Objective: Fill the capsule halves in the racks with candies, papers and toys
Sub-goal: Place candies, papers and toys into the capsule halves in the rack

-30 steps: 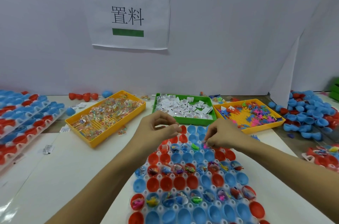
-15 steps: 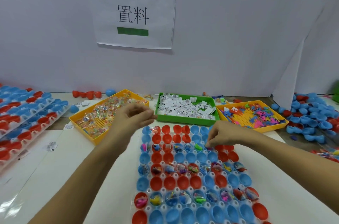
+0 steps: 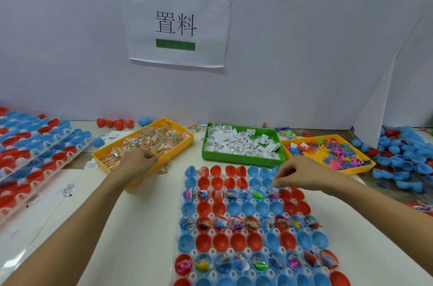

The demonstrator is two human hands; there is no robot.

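A clear rack [image 3: 191,222] of red and blue capsule halves lies in front of me, with alternate rows holding candy, paper and toys. My left hand [image 3: 138,164] reaches into the yellow candy tray [image 3: 185,145], fingers curled down among the wrapped candies [image 3: 159,138]. Whether they hold one is hidden. My right hand [image 3: 295,175] hovers over the rack's third row with its fingers curled. Its thumb and forefinger pinch just above a blue half holding a pink toy [image 3: 273,194]. The green tray [image 3: 241,159] holds paper slips and the right yellow tray [image 3: 351,171] holds plastic toys.
Stacked racks of capsule halves [image 3: 35,152] run along the left edge. Loose blue and red halves [image 3: 403,157] are heaped at the right. One candy packet [image 3: 164,169] lies between the candy tray and the rack. A paper slip [image 3: 69,189] sits on the white table.
My left hand has moved away from the rack, left and down into the candy tray. My right hand has stayed over the rack's third row. The view has tilted slightly upward.
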